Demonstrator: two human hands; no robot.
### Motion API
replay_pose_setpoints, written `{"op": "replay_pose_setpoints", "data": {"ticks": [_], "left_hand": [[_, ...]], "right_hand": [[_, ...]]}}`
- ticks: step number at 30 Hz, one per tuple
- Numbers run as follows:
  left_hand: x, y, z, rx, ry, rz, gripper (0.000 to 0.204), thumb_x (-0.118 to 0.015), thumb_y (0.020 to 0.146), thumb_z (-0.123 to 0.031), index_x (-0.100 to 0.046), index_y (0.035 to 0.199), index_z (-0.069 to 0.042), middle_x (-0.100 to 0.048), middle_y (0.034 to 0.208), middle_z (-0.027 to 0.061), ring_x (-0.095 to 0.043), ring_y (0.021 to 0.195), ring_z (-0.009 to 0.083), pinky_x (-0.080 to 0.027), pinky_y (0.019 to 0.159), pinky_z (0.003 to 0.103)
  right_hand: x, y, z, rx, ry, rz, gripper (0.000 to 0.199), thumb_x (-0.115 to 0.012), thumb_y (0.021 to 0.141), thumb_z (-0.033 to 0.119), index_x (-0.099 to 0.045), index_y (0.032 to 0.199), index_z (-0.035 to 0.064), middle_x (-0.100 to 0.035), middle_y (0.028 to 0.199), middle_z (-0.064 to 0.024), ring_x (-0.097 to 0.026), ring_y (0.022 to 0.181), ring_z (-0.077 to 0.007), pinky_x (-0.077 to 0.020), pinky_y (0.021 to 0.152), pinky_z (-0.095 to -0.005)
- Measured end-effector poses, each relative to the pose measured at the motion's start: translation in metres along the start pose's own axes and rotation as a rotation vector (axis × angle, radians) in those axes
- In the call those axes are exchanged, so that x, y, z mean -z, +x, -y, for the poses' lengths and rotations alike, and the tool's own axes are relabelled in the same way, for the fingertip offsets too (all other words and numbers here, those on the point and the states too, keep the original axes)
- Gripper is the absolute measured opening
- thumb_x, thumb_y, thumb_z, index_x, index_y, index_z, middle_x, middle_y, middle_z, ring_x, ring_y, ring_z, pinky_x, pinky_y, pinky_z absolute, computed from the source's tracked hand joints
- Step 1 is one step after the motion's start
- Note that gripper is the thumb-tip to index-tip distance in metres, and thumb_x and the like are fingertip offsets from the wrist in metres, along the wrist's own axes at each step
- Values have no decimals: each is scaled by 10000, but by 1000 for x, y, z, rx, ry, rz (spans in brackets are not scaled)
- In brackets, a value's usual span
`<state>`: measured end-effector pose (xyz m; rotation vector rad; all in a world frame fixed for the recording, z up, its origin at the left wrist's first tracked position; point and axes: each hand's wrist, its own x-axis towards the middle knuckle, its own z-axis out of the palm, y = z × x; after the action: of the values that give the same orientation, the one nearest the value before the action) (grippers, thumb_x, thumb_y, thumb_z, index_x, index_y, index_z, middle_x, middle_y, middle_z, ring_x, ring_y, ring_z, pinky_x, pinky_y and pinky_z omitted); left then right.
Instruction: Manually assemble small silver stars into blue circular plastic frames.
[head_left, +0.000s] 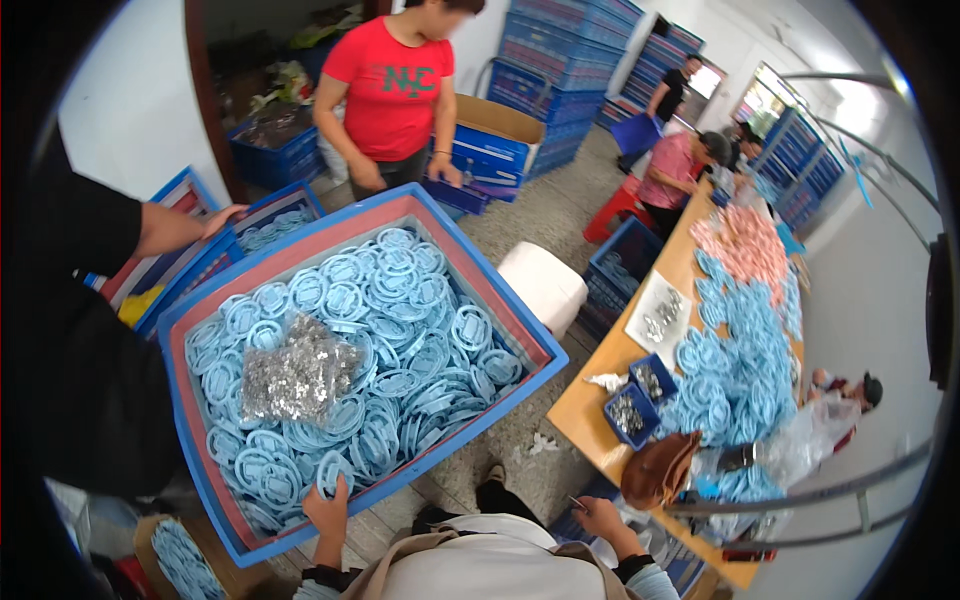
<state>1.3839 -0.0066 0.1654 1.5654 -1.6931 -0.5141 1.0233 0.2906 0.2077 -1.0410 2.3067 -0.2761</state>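
Observation:
A big blue crate [540, 375] with a reddish lining is filled with light-blue oval plastic pieces [390, 340]. On top of them lies a clear bag of small silvery metal parts [300, 375]. At the crate's near side my left hand [328, 512] pinches one light-blue oval plastic piece [333, 470] at its lower rim. My right hand [602, 518] is off to the right, near the wooden table's edge. Its fingers are closed on a small thin thing, too small to make out.
The wooden table [575, 410] at right carries more blue pieces [735, 360], pink pieces [745, 245], small blue bins [628, 415] and a brown bag [660, 470]. A white stool [543, 285] stands beyond the crate. A person in red [390, 90] and a dark-sleeved arm [170, 230] are close by.

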Motion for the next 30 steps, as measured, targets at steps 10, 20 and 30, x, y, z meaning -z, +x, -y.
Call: {"op": "replay_pose_setpoints", "data": {"ticks": [10,20,30], "left_hand": [[-9,-2,-18,280,-189,-369,286,-623,775,-204,-583,755,78,-555,608,45,-430,532,105,-373,487,308],[-35,-42,-91,385,-393,-485,254,-599,797,-171,-585,862,74,-598,758,67,-510,625,103,-420,550,259],[-51,-66,-116,374,-414,-486,242,-618,780,-179,-599,845,53,-615,751,71,-537,644,102,-427,564,257]], "right_hand": [[60,174,-18,412,-24,4,273,-561,712,225,-599,906,37,-607,740,-158,-585,701,-329,-460,640,-402],[82,220,-31,510,-75,136,317,-561,726,245,-588,958,32,-618,770,-152,-596,733,-306,-469,669,-379],[132,284,-24,665,-100,-61,310,-568,719,254,-586,980,87,-608,782,-173,-591,741,-324,-467,657,-405]]}}
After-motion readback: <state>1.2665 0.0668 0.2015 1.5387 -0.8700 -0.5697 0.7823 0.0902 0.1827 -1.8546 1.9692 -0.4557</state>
